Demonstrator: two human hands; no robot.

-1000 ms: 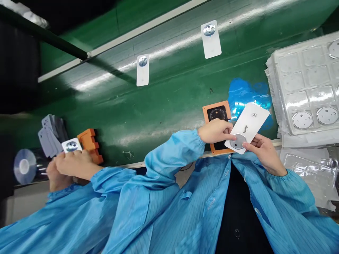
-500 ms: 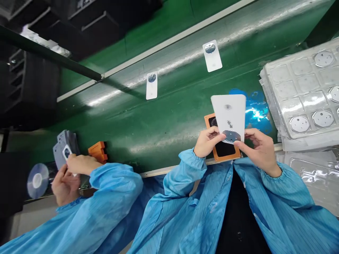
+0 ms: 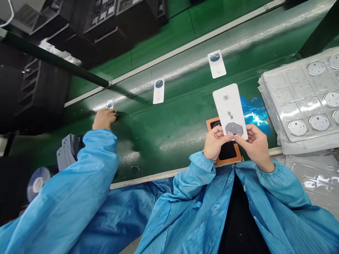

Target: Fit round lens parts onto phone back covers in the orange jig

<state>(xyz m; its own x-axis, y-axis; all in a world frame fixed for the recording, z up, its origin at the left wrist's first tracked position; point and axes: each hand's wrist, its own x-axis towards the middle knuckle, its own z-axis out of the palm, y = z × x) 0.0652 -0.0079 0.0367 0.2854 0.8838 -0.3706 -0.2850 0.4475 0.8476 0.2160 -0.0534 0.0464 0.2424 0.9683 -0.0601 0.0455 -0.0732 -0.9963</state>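
On the green bench (image 3: 182, 134): an orange frame (image 3: 239, 153) with a black inside is lying near the front edge, below the two working hands, and is showing only in part.
White panel: a white panel (image 3: 227, 102) is being held up over this orange frame, leaning a little to the left, with a printed mark and some small writing facing the camera.
Grey plate: an eight-sided grey plate (image 3: 233, 129) is sitting at the lower end of the panel.
Left hand: the left hand (image 3: 212, 144) is pinching the lower left corner of the panel, its thumb reaching to the lower edge of the grey plate.
Right hand: the right hand (image 3: 256, 146) is pinching the lower right side, and its thumb is lying close beside the other thumb.
Blue film: a shiny blue film (image 3: 255, 114) is lying just behind the panel, to the right.
Clear tray: at the right, a clear tray (image 3: 294, 76) is holding shiny plates (image 3: 297, 127) in some of its compartments.
Far side: two more white panels (image 3: 159, 91) are lying well apart from each other.
Co-worker: a co-worker's hand (image 3: 102, 120) is covering part of another panel (image 3: 109, 104); I cannot tell if it is gripping.
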